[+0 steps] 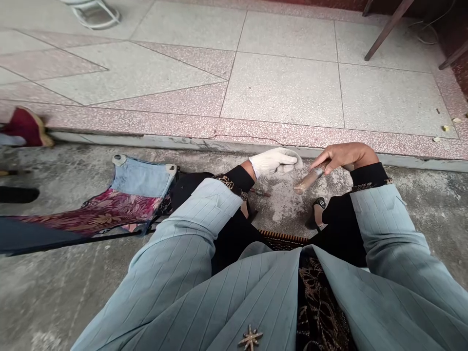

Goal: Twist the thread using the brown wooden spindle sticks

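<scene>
My left hand (272,162) wears a white knitted glove, its fingers curled and closed. A grey rounded edge (299,160) shows at its fingertips; I cannot tell whether this is part of the glove or a thing held. My bare right hand (343,155) is wrapped round a brownish stick-like wooden piece (310,181), which slants down to the left with a blunt end. My palm hides its other end. The two hands are apart, above the concrete ground between my feet. A thin reddish stick-like thing (261,193) lies on the ground below my left hand.
A raised terrazzo step (285,87) runs across in front of me, with a low edge. On the left stands a fabric folding chair (144,178); beyond it is another person's red shoe (27,127). Wooden legs (387,29) stand at the upper right.
</scene>
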`<act>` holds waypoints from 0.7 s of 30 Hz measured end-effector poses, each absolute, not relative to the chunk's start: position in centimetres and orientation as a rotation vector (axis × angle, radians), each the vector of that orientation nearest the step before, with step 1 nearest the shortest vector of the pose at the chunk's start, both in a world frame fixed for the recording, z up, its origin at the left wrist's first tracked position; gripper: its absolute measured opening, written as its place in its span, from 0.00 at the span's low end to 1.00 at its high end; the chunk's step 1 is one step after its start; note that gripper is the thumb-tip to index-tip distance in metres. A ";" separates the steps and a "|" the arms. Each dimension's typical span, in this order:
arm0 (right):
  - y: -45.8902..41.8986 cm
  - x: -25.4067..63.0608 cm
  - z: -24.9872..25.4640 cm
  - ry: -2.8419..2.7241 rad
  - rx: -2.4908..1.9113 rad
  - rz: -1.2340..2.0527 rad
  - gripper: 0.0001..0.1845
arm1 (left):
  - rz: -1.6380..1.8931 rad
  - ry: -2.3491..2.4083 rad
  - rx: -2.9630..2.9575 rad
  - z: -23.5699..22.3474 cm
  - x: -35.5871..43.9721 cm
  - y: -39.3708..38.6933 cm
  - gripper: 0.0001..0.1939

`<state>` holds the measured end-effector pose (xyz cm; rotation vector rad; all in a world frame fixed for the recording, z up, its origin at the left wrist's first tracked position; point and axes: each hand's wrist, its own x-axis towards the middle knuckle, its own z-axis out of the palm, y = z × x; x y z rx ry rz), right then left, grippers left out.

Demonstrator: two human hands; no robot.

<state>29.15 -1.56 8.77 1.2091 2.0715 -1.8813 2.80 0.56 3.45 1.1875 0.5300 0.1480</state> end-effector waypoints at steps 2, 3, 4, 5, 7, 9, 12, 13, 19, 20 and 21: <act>-2.0 29.5 9.9 2.068 1.280 -2.047 0.26 | 0.220 0.517 1.158 3.4 2.9 0.6 0.13; -2.2 29.7 10.4 2.066 1.335 -2.109 0.26 | 0.254 0.518 1.153 3.4 2.9 0.6 0.14; -2.4 29.8 10.7 2.062 1.387 -2.161 0.26 | 0.285 0.527 1.153 3.3 2.9 0.6 0.14; -2.5 29.9 10.9 2.055 1.429 -2.205 0.25 | 0.311 0.542 1.156 3.2 2.9 0.7 0.14; -2.5 30.2 10.8 2.020 1.461 -2.266 0.23 | 0.345 0.568 1.163 2.9 2.9 0.9 0.15; -2.4 30.4 10.2 1.975 1.469 -2.307 0.23 | 0.362 0.589 1.170 2.7 2.7 1.2 0.16; -2.2 30.4 9.0 1.977 1.507 -2.422 0.26 | 0.363 0.612 1.194 2.8 2.4 1.5 0.17; -2.2 30.2 8.7 2.004 1.517 -2.480 0.26 | 0.361 0.605 1.206 3.0 2.3 1.5 0.17; -1.9 28.2 7.4 2.066 1.625 -2.754 0.23 | 0.424 0.565 1.253 4.5 2.4 1.0 0.16; -1.8 27.9 7.1 2.045 1.683 -2.814 0.24 | 0.448 0.601 1.275 4.6 2.6 0.9 0.15; -1.6 27.6 6.8 2.017 1.750 -2.878 0.24 | 0.485 0.649 1.304 4.6 2.7 0.8 0.14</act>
